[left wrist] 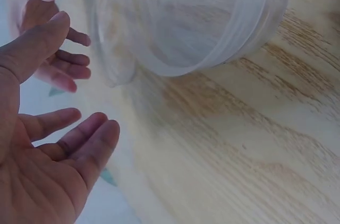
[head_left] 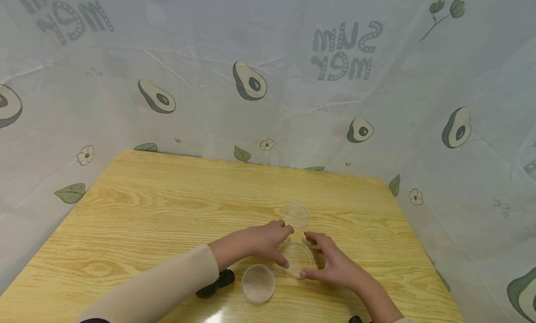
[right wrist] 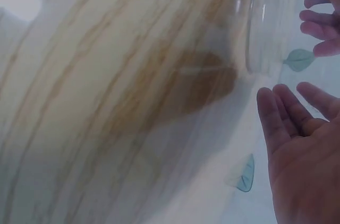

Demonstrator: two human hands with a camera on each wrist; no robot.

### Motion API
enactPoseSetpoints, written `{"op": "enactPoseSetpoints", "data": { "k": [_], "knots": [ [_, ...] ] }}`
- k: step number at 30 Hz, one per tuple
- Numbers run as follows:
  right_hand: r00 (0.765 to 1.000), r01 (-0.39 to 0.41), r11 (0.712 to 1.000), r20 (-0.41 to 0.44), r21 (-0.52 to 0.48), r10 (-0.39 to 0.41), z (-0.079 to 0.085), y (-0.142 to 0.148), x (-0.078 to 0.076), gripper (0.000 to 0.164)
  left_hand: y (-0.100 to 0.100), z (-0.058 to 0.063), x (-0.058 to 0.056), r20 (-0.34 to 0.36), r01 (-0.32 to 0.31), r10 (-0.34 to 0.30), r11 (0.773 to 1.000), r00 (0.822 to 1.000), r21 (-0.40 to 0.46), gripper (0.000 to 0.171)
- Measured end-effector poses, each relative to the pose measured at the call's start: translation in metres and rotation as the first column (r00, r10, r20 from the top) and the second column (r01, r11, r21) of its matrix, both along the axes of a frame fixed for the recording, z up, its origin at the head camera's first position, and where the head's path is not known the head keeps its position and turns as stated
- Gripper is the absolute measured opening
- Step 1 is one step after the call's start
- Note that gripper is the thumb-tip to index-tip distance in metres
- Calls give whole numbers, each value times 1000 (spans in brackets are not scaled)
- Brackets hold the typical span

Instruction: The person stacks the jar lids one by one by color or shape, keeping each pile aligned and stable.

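Observation:
A clear round container (head_left: 298,260) stands on the wooden table between the two hands. From its left, my left hand (head_left: 268,243) reaches over with thumb and fingers spread apart. On the opposite side my right hand (head_left: 332,267) curves loosely around, thumb near the rim. Both hands show relaxed fingers and hold nothing in the wrist views. Nearer to the body sits a second clear round tub (head_left: 258,284), which looms large as a clear tub (left wrist: 196,22) in the left wrist view. Beyond the hands lies a clear round disc (head_left: 296,215).
The wood-grain table (head_left: 167,197) is bordered by a pale hanging sheet (head_left: 201,104) printed with avocados and leaves. A black device (head_left: 215,284) shows beneath the left wrist. Another black piece (head_left: 356,319) peeks in at the bottom edge near the right forearm.

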State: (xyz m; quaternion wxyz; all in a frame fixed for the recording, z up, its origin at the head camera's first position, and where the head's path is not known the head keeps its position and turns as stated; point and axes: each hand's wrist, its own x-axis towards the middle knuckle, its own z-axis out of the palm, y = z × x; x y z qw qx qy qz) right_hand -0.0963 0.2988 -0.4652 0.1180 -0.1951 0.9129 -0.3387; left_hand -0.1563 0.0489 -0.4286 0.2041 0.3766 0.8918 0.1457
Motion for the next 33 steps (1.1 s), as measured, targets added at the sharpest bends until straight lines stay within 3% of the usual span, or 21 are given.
{"op": "enactPoseSetpoints", "data": {
  "k": [6, 17, 26, 33],
  "knots": [
    [999, -15, 1000, 28, -4, 16, -4, 2, 0, 99, 9, -4, 0, -1, 12, -12, 1000, 1000, -3, 82],
    [997, -58, 998, -41, 16, 59, -14, 6, -3, 93, 17, -15, 2, -1, -16, 16, 999, 1000, -36, 85],
    [995, -42, 998, -83, 42, 46, -21, 8, -1, 90, 18, -22, 0, -62, 17, -20, 998, 998, -58, 83],
    [998, -15, 1000, -58, 24, 17, -20, 7, -2, 87, 18, -24, 1, -94, 36, -43, 996, 995, -77, 75]
  ]
}}
